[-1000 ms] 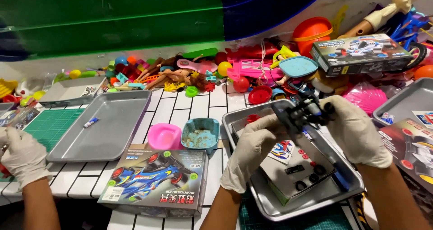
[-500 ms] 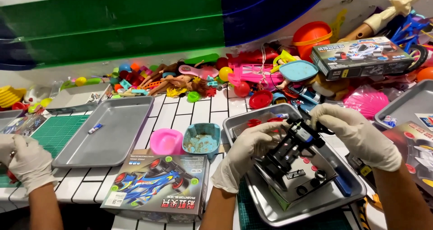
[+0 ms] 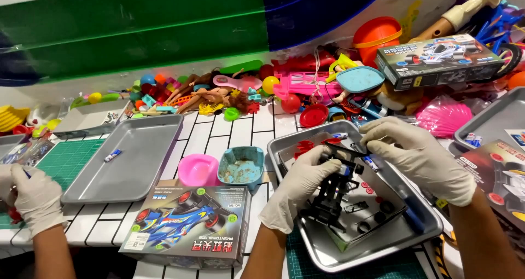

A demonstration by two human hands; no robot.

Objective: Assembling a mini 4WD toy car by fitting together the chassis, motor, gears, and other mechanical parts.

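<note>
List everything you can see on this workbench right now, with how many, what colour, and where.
Metal tray: one, silver, under the person's hands.
Black plastic parts frame: one, held over that tray.
Second metal tray: one, silver, left of centre, holding a small tube.
Toy car box: one, dark, front centre.
Second toy car box: one, dark, back right on the toy pile.
Pink bowl: one, behind the front box.
Blue bowl: one, beside the pink one.
Toy pile: many, mixed colours, along the wall.
Co-worker's gloved hand: one, white, far left.
Left hand: white glove, grip on the frame.
Right hand: white glove, grip on the frame's top.
</note>
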